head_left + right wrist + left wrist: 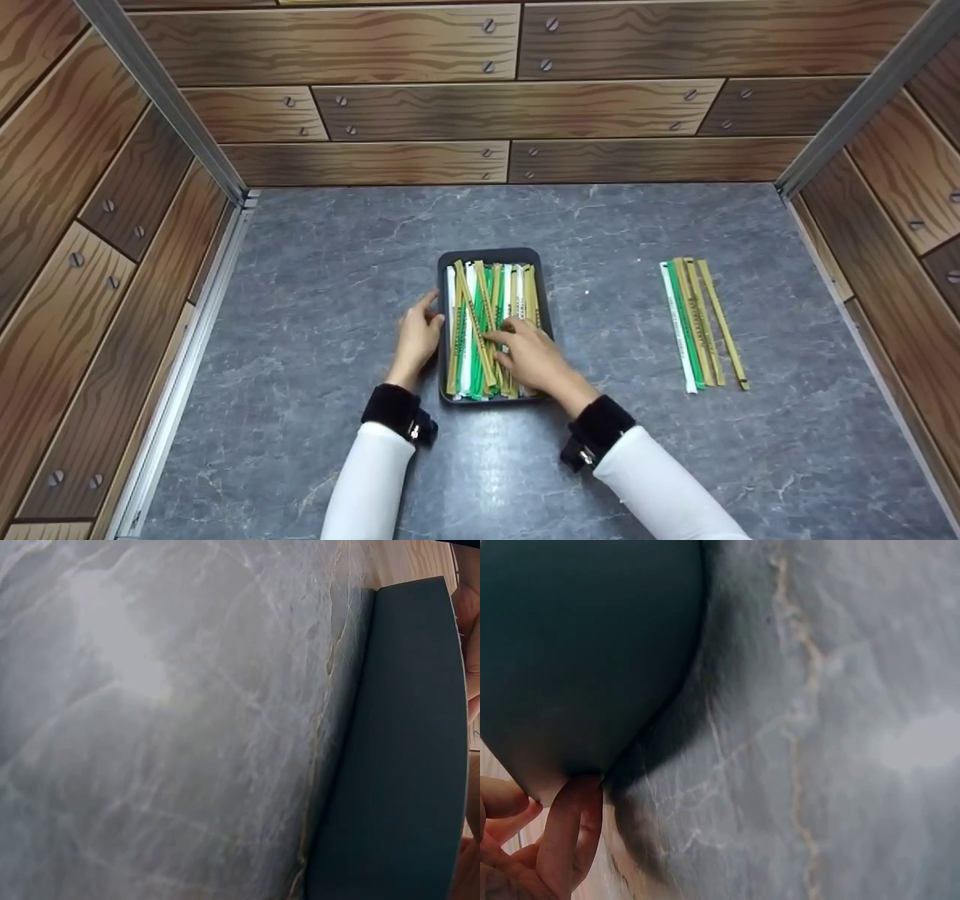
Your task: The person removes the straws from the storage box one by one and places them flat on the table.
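A dark rectangular tray [495, 403] lies on the grey marbled table, filled with long, thin printed stick packets [465, 330] in gold, green and white. Along the tray's left side, my left hand [418, 336] touches the outer wall with its fingertips. The left wrist view shows those fingers [574, 817] against the dark wall. My right hand [531, 355] reaches in over the right rim, index finger and thumb apart, fingertips right at the gold packets near the middle. In the right wrist view the tray wall [397, 742] hides most of this hand.
On the table to the right, several similar packets [694, 322] lie side by side: white, green and gold, with one gold packet [724, 322] slightly apart. Wood-patterned panels [420, 112] enclose the table at the back and both sides, with metal strips [187, 337] along the edges.
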A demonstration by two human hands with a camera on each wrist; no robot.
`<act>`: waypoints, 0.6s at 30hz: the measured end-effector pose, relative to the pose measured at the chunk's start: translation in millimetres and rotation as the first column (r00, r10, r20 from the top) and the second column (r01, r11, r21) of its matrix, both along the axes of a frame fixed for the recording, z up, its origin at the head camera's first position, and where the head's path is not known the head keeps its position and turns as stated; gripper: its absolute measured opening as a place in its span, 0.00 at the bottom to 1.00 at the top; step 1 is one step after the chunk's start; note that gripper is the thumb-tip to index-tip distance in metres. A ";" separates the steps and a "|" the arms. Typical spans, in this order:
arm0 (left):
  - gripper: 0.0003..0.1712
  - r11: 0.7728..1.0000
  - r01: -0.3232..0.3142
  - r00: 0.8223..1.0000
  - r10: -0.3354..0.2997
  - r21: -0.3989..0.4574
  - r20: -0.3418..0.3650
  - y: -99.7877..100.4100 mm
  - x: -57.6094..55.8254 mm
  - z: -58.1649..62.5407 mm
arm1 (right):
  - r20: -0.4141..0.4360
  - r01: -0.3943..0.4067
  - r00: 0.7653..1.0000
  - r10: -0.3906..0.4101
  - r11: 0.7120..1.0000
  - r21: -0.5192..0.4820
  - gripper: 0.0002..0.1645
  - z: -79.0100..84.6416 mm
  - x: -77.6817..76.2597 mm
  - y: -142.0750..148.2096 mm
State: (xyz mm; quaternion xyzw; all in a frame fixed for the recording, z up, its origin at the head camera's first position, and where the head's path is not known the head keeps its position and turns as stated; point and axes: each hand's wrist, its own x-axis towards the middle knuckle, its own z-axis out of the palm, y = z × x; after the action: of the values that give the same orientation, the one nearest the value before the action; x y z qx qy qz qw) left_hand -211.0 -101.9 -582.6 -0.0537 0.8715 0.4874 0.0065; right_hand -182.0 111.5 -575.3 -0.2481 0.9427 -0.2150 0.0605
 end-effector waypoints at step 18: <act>0.28 1.000 -0.003 1.000 0.003 -0.009 -0.017 0.4 0.7 0.5 | -0.072 0.058 0.996 -0.059 0.998 -0.024 0.20 -3.0 -0.9 -1.3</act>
State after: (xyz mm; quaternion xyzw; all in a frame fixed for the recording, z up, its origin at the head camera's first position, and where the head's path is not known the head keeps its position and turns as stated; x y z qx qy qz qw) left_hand -210.3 -101.5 -582.2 -0.0510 0.8735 0.4842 -0.0018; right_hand -182.9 110.2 -578.3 -0.2286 0.9486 -0.2180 0.0171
